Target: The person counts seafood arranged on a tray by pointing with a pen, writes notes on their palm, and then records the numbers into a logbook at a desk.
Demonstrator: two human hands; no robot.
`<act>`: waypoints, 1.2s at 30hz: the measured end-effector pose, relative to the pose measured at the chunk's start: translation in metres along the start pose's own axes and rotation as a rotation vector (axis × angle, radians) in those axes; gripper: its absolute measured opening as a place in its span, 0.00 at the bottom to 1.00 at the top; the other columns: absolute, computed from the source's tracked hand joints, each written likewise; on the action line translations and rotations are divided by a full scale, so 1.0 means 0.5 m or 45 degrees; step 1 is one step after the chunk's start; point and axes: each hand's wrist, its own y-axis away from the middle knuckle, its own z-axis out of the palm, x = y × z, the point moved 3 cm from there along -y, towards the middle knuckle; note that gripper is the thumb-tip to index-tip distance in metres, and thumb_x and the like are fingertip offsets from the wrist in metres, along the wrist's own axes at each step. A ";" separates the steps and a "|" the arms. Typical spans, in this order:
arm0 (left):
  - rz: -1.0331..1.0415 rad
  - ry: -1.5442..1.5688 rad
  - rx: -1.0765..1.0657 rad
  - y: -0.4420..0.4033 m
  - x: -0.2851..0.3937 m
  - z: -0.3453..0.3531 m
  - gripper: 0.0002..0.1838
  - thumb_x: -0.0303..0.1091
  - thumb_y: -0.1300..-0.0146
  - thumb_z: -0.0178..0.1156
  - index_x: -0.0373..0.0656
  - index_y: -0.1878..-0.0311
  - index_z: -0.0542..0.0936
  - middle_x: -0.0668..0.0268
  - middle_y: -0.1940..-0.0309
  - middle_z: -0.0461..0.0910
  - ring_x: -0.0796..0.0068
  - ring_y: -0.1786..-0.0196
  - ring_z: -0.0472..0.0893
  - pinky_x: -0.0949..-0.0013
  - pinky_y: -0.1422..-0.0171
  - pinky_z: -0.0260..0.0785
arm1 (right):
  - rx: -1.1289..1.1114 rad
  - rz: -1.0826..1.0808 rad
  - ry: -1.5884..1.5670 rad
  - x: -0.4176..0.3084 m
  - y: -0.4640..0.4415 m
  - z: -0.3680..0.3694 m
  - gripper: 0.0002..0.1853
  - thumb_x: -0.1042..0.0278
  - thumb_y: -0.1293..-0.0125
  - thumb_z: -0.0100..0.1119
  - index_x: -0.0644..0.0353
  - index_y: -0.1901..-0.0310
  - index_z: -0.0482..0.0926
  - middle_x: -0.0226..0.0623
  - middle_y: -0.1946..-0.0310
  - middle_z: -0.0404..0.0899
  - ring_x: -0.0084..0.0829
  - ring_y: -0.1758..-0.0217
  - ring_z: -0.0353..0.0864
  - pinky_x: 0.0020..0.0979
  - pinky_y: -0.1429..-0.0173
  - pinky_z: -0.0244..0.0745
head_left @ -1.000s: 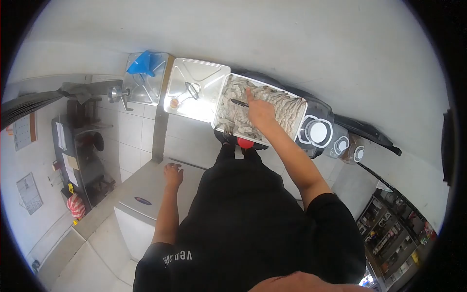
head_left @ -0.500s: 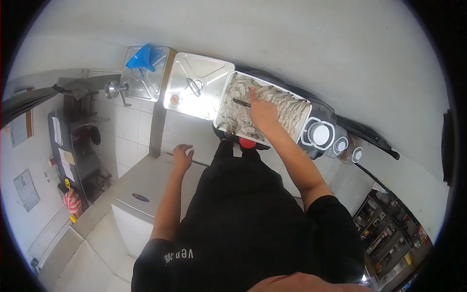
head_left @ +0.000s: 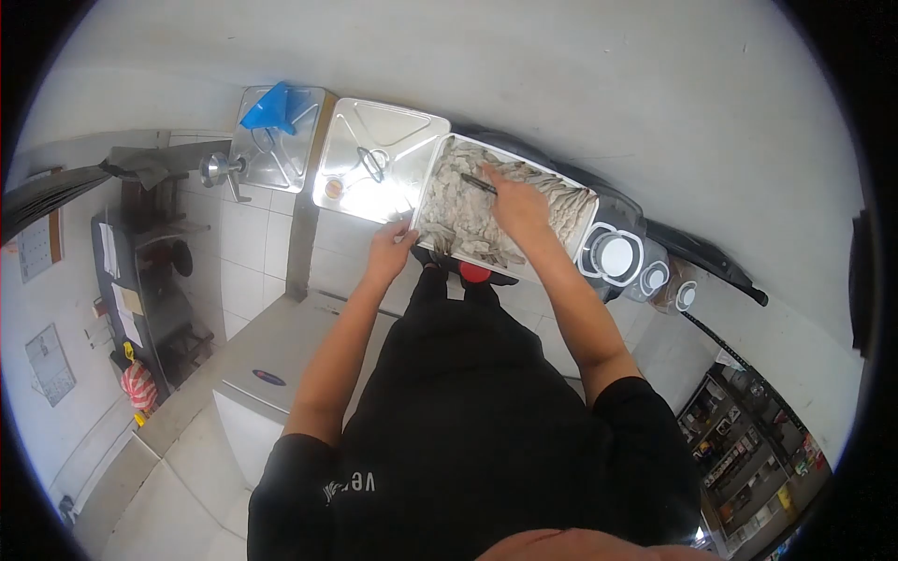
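A white tray [head_left: 506,269] holds pale grey-beige, elongated pieces [head_left: 458,201], some in overlapping rows on the right; I cannot make out their kind. Over its middle, my right hand [head_left: 520,208] grips a dark pen [head_left: 478,183], which sticks out to the left. The index finger reaches toward the pieces; I cannot tell whether it touches them. At the tray's near left corner, my left hand [head_left: 389,252] has its fingers on the rim, the thumb side toward the corner.
Left of the tray stand a square metal tin [head_left: 365,187] and another tin [head_left: 271,166] with a blue funnel [head_left: 270,109]. Clear jars with white lids [head_left: 616,255] line up at its right. A grey-topped white cabinet [head_left: 271,365] is near my left arm. Below the tray is something red [head_left: 474,272].
My left hand has risen from above the cabinet to the tray's near left corner and taken its rim. My right hand has shifted slightly right, and the pen has tilted more.
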 end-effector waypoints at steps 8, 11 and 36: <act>-0.116 0.008 -0.010 0.003 -0.004 0.000 0.17 0.30 0.37 0.62 0.35 0.47 0.81 0.58 0.56 0.83 0.71 0.54 0.80 0.70 0.47 0.70 | -0.005 0.034 0.022 0.006 -0.003 -0.009 0.36 0.70 0.42 0.52 0.43 0.29 0.61 0.49 0.66 0.84 0.48 0.62 0.85 0.48 0.56 0.78; -0.116 0.082 -0.001 0.005 -0.012 -0.001 0.17 0.30 0.37 0.62 0.35 0.47 0.81 0.58 0.55 0.83 0.71 0.54 0.80 0.70 0.46 0.69 | -0.103 0.082 0.020 -0.007 -0.002 -0.007 0.37 0.70 0.42 0.51 0.46 0.28 0.59 0.50 0.65 0.84 0.48 0.61 0.85 0.48 0.55 0.78; -0.084 0.164 0.061 0.020 -0.047 0.000 0.15 0.40 0.40 0.66 0.39 0.56 0.84 0.58 0.64 0.83 0.67 0.59 0.80 0.65 0.54 0.70 | -0.022 0.080 0.037 -0.002 -0.016 0.007 0.36 0.70 0.41 0.49 0.47 0.28 0.59 0.53 0.65 0.83 0.49 0.61 0.85 0.48 0.56 0.79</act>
